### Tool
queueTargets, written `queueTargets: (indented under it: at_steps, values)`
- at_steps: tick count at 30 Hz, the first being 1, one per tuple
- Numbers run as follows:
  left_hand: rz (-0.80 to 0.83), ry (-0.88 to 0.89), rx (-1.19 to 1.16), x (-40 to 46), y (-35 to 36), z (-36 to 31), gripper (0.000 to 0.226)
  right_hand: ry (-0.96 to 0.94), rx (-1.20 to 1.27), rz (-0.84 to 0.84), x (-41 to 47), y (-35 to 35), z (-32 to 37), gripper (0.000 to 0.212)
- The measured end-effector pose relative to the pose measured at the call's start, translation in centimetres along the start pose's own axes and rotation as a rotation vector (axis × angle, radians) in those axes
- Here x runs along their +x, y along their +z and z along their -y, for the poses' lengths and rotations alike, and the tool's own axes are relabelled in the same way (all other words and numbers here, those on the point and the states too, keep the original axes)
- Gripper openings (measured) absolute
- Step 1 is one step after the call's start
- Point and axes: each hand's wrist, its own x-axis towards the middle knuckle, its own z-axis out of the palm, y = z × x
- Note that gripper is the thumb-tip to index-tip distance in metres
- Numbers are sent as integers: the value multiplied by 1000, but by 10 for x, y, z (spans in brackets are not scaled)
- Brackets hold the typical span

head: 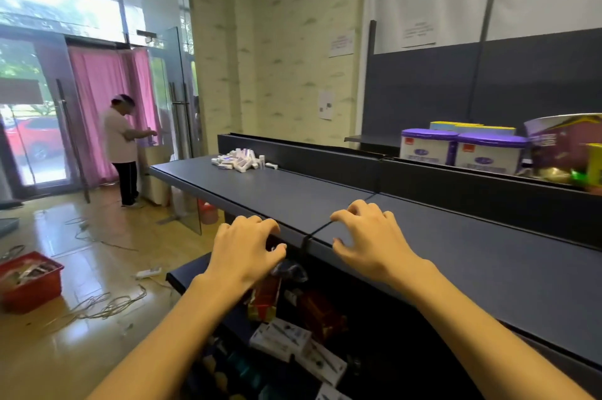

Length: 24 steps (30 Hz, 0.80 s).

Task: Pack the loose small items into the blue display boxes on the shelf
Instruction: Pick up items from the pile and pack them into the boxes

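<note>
A pile of small white and purple boxes (239, 161) lies at the far left end of the dark shelf top (293, 197), well beyond both hands. My left hand (247, 249) hovers at the shelf's front edge with fingers loosely curled, holding nothing. My right hand (368, 236) is just right of the seam between the two shelf panels, its curled fingertips over the surface, and it holds nothing either. No blue display box can be made out.
Two purple-lidded tins (456, 150) and colourful packs stand behind the shelf's back wall at right. White boxes (293, 339) and red packets fill the lower shelf. A red basket (29, 282) and cables lie on the floor. A person (123, 145) stands by the glass door.
</note>
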Motion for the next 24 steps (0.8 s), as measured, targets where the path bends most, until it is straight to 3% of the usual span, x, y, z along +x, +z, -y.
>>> queueTargets:
  at_steps: [15,24]
  values:
    - [46,-81,6,32,27,176,39,-8,12,85,121,83,100,52]
    - [45,-97,-17,107,50,267,40,12,50,80,234,135,139,53]
